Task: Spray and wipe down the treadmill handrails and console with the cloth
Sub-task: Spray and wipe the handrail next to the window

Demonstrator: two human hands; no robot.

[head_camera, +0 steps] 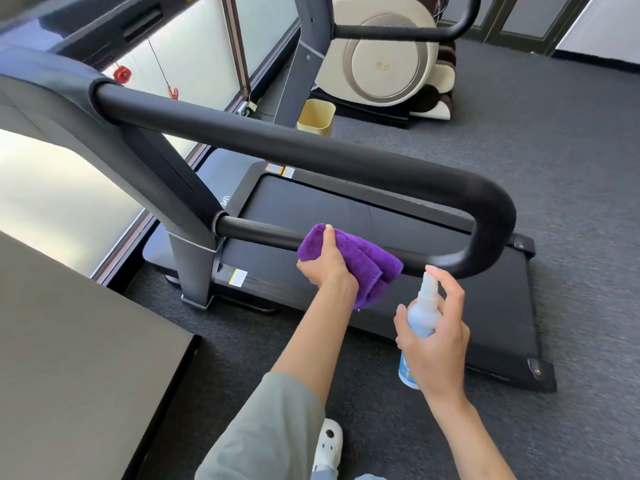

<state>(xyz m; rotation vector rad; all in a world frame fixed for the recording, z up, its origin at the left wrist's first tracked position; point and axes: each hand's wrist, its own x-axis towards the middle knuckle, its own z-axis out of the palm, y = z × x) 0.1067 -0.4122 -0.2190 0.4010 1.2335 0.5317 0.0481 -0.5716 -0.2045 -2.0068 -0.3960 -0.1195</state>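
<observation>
Under the left hand (327, 263): lower bar of the black handrail (346, 157), thin tube running from the grey upright (188, 251) toward the rounded bend beyond the right hand. Left hand closed around a purple cloth (360, 261), thumb laid along the top fold, fingers wrapped underneath and out of sight. Cloth bunched and folded, draped over the lower bar and pressed against it, loose layers hanging down past the wrist on the right-hand side.

Just right of the cloth: right hand (434, 341) gripping a white and pale blue spray bottle (420, 327), held upright. Thumb on the near side of the bottle body, palm and lower fingers curled round the far side, index finger raised and bent onto the top of the nozzle. Nozzle near the handrail bend, close below it, not clearly touching. Bottle base showing below the heel of the hand.

Above both hands: thick upper bar of the same handrail, sloping from the padded console edge (45, 88) at far left down to the bend. Beyond and below the hands: black treadmill belt (346, 209) on dark grey carpet (554, 150). Left of the left forearm: dark flat tabletop (86, 341). Near the left elbow: grey-green sleeve (273, 431). Below it: white clog (329, 441). Far beyond the hands: beige bin (317, 117) and cream massage chair (384, 53).
</observation>
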